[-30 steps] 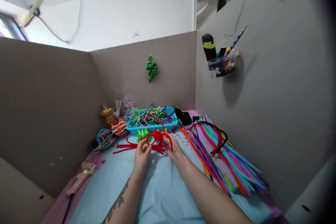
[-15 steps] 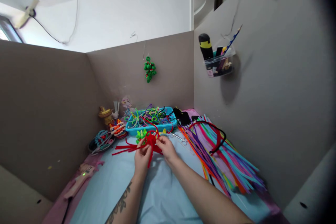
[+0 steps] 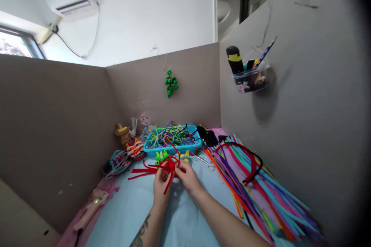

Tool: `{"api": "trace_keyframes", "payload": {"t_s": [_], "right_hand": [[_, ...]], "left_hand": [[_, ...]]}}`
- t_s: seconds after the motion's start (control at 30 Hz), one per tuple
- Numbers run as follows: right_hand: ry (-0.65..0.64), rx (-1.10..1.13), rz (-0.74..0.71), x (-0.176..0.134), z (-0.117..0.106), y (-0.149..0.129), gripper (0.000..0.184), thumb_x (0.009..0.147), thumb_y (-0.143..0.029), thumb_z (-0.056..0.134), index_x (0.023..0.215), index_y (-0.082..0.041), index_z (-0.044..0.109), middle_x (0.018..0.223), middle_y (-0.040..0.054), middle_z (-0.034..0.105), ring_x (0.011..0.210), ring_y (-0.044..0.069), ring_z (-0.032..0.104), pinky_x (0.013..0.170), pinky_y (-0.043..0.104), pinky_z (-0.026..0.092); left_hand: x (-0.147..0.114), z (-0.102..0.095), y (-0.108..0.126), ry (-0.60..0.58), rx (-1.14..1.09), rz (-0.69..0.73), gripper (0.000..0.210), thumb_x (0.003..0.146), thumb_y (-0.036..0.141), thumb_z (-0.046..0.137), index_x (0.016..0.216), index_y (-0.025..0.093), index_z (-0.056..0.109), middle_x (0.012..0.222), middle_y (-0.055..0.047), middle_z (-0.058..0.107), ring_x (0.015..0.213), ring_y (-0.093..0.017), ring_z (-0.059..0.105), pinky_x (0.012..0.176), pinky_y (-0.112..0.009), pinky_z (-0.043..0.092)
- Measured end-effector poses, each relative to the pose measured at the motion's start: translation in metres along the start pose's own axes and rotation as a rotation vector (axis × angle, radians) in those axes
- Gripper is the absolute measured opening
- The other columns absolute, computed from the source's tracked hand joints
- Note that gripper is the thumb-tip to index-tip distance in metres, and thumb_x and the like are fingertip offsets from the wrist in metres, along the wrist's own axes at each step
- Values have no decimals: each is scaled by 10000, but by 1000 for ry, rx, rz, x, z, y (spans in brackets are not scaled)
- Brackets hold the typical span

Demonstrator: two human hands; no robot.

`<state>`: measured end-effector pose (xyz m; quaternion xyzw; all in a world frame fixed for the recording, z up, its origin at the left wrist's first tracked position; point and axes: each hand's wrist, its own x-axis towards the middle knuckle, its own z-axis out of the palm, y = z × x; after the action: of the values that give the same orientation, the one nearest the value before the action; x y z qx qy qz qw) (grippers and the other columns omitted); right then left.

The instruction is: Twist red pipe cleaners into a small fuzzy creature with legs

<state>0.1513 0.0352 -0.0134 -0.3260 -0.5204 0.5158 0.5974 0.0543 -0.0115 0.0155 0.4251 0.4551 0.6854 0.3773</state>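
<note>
Between my hands is a bundle of red pipe cleaners (image 3: 171,165), woven tight at its middle, with loose ends sticking out to the left, upward and down toward me. My left hand (image 3: 162,179) grips its left side, fingers curled round it. On the other side my right hand (image 3: 186,174) pinches a red strand close to the woven middle; the fingertips partly hide the spot. Just behind the bundle are a green pipe-cleaner figure (image 3: 161,156) and a yellow one (image 3: 185,156), both partly covered. Scissors (image 3: 207,163) lie to the right of my right hand.
A blue basket (image 3: 156,150) of pipe-cleaner scraps stands at the back. Long coloured pipe cleaners (image 3: 261,193) cover the right side. At left are a dark bowl (image 3: 107,168) and a pink glue gun (image 3: 91,208) with a lit green light. Grey panels (image 3: 191,85) enclose the table.
The camera view has tilted up and shifted left, so everything appears lower and further right. Both hands keep hold of the red pipe cleaners, with only slight finger movement.
</note>
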Motion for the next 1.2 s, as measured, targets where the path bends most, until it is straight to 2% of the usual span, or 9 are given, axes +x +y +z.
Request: {"api": "trace_keyframes", "payload": {"t_s": [0.17, 0.4, 0.6, 0.7, 0.8, 0.87, 0.93, 1.1, 1.2], "right_hand": [[56, -44, -6, 0, -1, -5, 288, 640, -349, 657, 487, -193, 469, 670, 3, 509, 692, 158, 470, 669, 276, 394], [50, -101, 11, 1, -5, -5, 318, 656, -343, 634, 459, -187, 439, 680, -1, 472, 675, 144, 442, 636, 260, 367], [21, 1, 51, -1, -5, -2, 320, 626, -381, 666, 462, -183, 476, 616, -16, 496, 610, 126, 446, 566, 239, 360], [3, -26, 44, 0, -5, -6, 296, 647, -376, 651, 479, -187, 499, 573, -21, 489, 600, 132, 454, 575, 247, 371], [91, -123, -32, 4, -11, -13, 204, 686, -340, 614, 562, -192, 549, 612, -9, 517, 638, 148, 477, 622, 263, 395], [188, -232, -117, 7, -18, -19, 117, 703, -295, 590, 648, -193, 574, 686, 7, 541, 675, 158, 494, 663, 278, 413], [228, -365, -224, 9, -26, -23, 64, 720, -240, 555, 738, -192, 594, 777, 30, 550, 708, 166, 509, 688, 293, 428], [143, -621, -416, 12, -39, -28, 298, 766, -127, 457, 998, -224, 617, 944, 69, 541, 882, 201, 533, 803, 333, 439], [98, -730, -503, 11, -39, -28, 356, 779, -87, 429, 1031, -240, 627, 933, 69, 539, 912, 205, 520, 847, 342, 426]], "left_hand": [[0, -1, -2, 8, 24, 2, 477, 579, 296, 756, 1024, 182, 624, 865, -79, 684, 717, -184, 621, 557, -226, 462], [-3, -4, -6, 20, 122, 5, 413, 574, 304, 752, 956, 163, 680, 580, 10, 598, 484, -110, 494, 438, -206, 377], [-2, -3, -3, 50, 124, 4, 434, 546, 259, 769, 960, 162, 682, 651, -16, 640, 541, -130, 541, 497, -223, 425], [0, -4, -3, 70, 87, -20, 466, 546, 261, 769, 990, 156, 670, 692, -33, 656, 605, -149, 572, 541, -233, 446], [2, -3, -3, 96, 31, -58, 490, 547, 275, 770, 1005, 146, 655, 722, -40, 667, 634, -148, 584, 583, -239, 454], [4, -3, -3, 123, 6, -88, 517, 526, 283, 783, 1003, 134, 650, 717, -36, 663, 620, -137, 579, 573, -231, 443], [5, -3, -3, 142, -15, -132, 579, 494, 295, 801, 1022, 123, 639, 681, -21, 646, 582, -120, 564, 535, -215, 418], [7, -4, -5, 82, -92, -248, 679, 468, 314, 819, 1082, 119, 607, 597, 32, 586, 448, -51, 462, 436, -178, 307], [6, -4, -3, 28, -145, -290, 661, 459, 279, 825, 1063, 119, 611, 564, 43, 568, 435, -50, 457, 431, -179, 301]]}}
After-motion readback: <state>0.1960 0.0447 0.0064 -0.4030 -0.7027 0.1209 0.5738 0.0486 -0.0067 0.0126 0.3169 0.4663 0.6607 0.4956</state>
